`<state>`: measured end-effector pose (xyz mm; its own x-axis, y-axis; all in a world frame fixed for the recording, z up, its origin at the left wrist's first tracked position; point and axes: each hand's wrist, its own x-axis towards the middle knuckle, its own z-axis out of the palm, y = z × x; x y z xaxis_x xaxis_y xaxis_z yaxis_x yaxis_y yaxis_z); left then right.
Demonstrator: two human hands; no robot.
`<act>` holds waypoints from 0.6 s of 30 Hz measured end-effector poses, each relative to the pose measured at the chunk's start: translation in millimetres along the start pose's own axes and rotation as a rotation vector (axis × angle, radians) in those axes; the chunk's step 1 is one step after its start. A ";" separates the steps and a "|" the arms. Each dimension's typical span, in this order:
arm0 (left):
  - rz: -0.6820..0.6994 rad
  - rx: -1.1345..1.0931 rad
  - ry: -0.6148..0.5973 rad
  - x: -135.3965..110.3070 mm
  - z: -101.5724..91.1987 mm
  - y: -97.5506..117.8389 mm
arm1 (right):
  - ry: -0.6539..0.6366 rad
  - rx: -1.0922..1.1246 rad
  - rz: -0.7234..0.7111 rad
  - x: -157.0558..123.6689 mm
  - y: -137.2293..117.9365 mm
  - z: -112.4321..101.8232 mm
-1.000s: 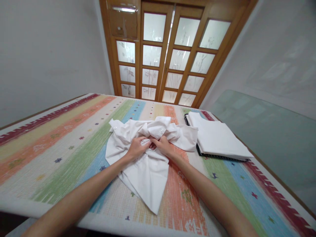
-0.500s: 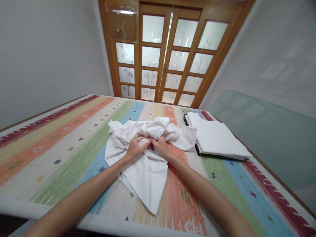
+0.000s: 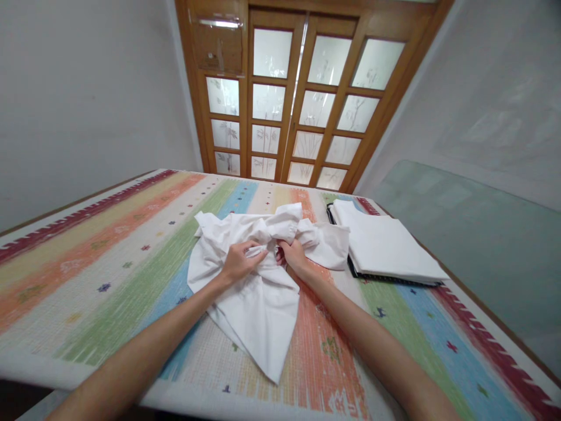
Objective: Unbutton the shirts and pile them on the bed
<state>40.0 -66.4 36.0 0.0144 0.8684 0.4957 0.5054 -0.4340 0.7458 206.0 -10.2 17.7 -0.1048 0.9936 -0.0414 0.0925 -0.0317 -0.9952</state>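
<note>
one striped tablecloth (image 3: 144,280) is spread before wood-framed doors (image 3: 272,81) with frosted panes (image 3: 272,54), between pale walls (image 3: 87,93). near its middle a soft, crumpled white cloth (image 3: 265,313) is gripped: a fold is pinched by the left hand (image 3: 239,262), another by the right hand (image 3: 293,253). at right, flat-folded white fabric (image 3: 385,242) is laid over black material (image 3: 358,272).

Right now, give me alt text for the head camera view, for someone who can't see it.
A left hand and a right hand grip a crumpled white cloth on a striped tablecloth. To the right lies a folded white stack with a dark edge beneath; beyond the table stand wooden doors with glass panes.
</note>
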 end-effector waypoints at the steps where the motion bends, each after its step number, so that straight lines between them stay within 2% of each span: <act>1: 0.014 0.014 0.022 3.5 -6.1 1.2 | 0.026 -0.004 -0.006 2.2 -3.2 -5.1; 3: 0.027 0.054 0.093 11.3 -22.1 3.0 | 0.132 -0.041 -0.064 8.4 -12.1 -19.4; 6: 0.054 0.117 0.265 21.1 -53.5 2.9 | 0.426 -0.182 -0.248 21.3 -28.0 -49.9; 8: 0.059 0.153 0.401 24.1 -76.1 0.1 | 0.599 -0.259 -0.312 29.8 -36.7 -71.9; 10: -0.004 0.175 0.534 23.8 -96.7 -5.4 | 0.680 -0.322 -0.313 36.4 -41.7 -90.4; 11: -0.039 0.183 0.555 22.5 -105.5 -9.3 | 0.693 -0.368 -0.308 38.8 -42.8 -97.3; 12: -0.063 0.194 0.532 20.3 -112.8 -14.0 | 0.689 -0.423 -0.309 40.8 -42.7 -102.2; 14: -0.062 0.223 0.350 13.3 -122.1 -25.6 | 0.596 -0.506 -0.336 43.6 -39.6 -105.8; 16: -0.032 0.250 0.080 3.0 -123.0 -38.9 | 0.386 -0.498 -0.355 44.8 -32.9 -101.1; 18: -0.013 0.268 -0.149 -9.4 -115.2 -50.2 | 0.192 -0.455 -0.315 44.0 -24.4 -88.3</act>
<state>-84.9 -80.4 45.2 0.1225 0.9076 0.4016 0.7154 -0.3612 0.5981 286.6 43.8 47.9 -0.0188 0.9506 0.3097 0.5065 0.2762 -0.8168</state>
